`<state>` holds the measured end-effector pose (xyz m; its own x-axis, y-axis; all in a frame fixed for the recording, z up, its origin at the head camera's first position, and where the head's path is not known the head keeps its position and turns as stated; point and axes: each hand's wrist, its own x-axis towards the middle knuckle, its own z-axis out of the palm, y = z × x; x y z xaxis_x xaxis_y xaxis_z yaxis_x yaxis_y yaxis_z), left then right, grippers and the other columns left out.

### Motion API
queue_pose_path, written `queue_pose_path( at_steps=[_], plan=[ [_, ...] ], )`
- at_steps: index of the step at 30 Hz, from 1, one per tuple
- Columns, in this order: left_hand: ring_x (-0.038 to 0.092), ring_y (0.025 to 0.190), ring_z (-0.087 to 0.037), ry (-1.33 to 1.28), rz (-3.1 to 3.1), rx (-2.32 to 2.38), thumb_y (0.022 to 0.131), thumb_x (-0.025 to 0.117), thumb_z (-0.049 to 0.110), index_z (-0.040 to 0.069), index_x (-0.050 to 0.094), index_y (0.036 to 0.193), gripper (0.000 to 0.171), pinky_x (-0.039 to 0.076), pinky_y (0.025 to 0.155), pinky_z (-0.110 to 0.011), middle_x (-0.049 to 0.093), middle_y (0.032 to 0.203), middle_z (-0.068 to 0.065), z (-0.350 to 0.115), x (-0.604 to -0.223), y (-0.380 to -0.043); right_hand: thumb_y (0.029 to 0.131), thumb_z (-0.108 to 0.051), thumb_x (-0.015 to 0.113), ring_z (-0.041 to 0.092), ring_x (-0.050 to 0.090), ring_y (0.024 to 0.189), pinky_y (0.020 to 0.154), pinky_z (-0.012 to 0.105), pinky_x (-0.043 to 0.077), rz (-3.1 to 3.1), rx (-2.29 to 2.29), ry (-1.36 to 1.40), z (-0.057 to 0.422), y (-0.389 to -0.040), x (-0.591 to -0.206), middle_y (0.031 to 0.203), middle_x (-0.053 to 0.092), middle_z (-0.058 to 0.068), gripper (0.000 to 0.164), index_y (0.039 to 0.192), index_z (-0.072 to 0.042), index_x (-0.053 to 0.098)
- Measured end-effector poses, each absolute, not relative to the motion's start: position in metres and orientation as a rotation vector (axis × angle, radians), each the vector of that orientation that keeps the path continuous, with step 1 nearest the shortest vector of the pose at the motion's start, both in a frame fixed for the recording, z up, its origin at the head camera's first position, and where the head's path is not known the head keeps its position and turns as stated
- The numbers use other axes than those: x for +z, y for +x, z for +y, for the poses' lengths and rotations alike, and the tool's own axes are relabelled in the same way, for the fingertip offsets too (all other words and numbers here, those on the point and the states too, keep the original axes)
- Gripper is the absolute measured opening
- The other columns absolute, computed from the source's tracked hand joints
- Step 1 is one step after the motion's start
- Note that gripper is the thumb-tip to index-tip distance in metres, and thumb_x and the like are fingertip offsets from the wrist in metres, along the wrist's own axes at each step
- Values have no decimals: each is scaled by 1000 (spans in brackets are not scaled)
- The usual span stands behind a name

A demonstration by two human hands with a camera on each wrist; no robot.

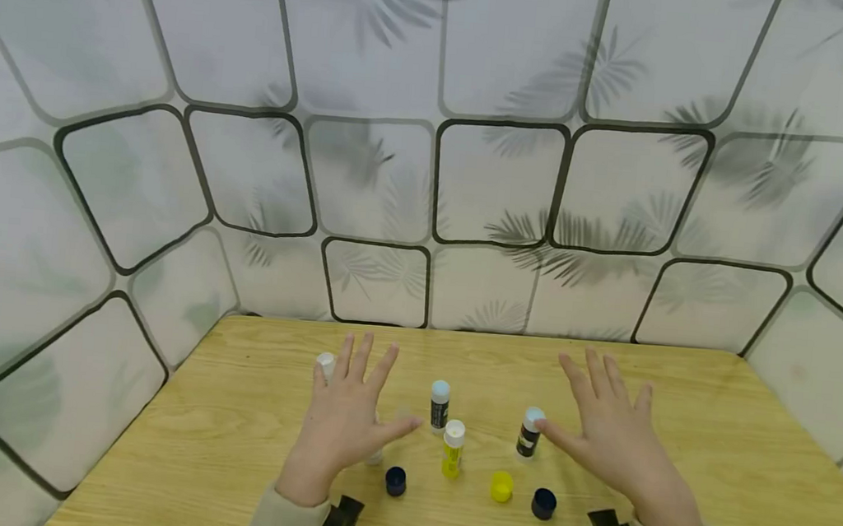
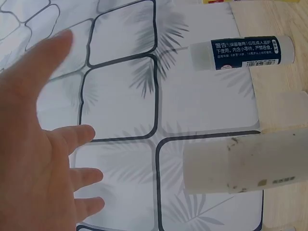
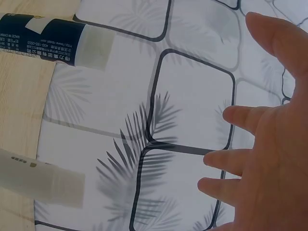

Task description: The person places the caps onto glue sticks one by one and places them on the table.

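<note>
My left hand (image 1: 345,422) hovers over the table with spread fingers, holding nothing. Likewise my right hand (image 1: 616,439) is raised with fingers apart and nothing in it. Between them stand a dark-labelled glue stick (image 1: 440,406) and a yellow glue stick (image 1: 453,449) with a white top. Another dark-labelled glue stick (image 1: 529,433) stands by my right thumb. A white tube (image 1: 325,364) is partly hidden behind my left fingers. The left wrist view shows a plain white tube (image 2: 245,163) close up; a similar white tube (image 3: 43,179) appears in the right wrist view.
A dark blue cap (image 1: 395,481), a yellow cap (image 1: 501,486) and a second dark blue cap (image 1: 544,504) lie toward the near side of the wooden table (image 1: 176,450). Patterned cloth walls (image 1: 495,182) rise behind the table and along its sides.
</note>
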<state>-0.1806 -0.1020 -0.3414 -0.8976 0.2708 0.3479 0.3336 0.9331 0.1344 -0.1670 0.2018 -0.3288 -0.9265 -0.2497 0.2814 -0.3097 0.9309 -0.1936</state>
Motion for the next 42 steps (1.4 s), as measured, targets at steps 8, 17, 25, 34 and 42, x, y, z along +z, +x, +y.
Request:
queue_pose_path(
  at_steps=[8,17,25,34,42],
  plan=[
    [20,128,-35,-496,-2635,-226,78,54,56,19,35,137,72,26,90,-62,26,140,-16,-103,-341,-183,80,-43,60,47,19,121,86,71,10,-2702,334,473,203,-170,-329,135,22,30,71,133,-3,36],
    [38,118,-33,-575,-2456,-236,80,60,42,11,46,129,60,39,83,-52,42,130,-17,-103,-338,-187,75,-23,69,46,36,110,83,64,26,-2490,338,548,205,-174,-329,125,37,29,56,121,0,48],
    [51,103,-30,-609,-2333,-280,79,63,34,4,53,121,52,44,80,-43,52,118,-16,-103,-339,-190,72,-15,69,42,50,94,77,57,38,-2362,363,596,207,-180,-330,110,51,25,46,111,4,55],
    [61,73,-23,-611,-2267,-287,78,65,29,2,65,99,34,50,60,-33,65,88,-10,-102,-341,-191,72,-12,68,32,58,81,65,46,47,-2325,377,549,209,-184,-332,93,61,17,33,100,2,60],
    [60,61,-19,-605,-2295,-272,78,65,29,4,66,95,31,48,48,-28,65,84,-9,-101,-342,-193,76,-15,67,34,57,83,65,46,47,-2421,410,452,215,-188,-336,96,61,18,31,101,2,60]
  ],
)
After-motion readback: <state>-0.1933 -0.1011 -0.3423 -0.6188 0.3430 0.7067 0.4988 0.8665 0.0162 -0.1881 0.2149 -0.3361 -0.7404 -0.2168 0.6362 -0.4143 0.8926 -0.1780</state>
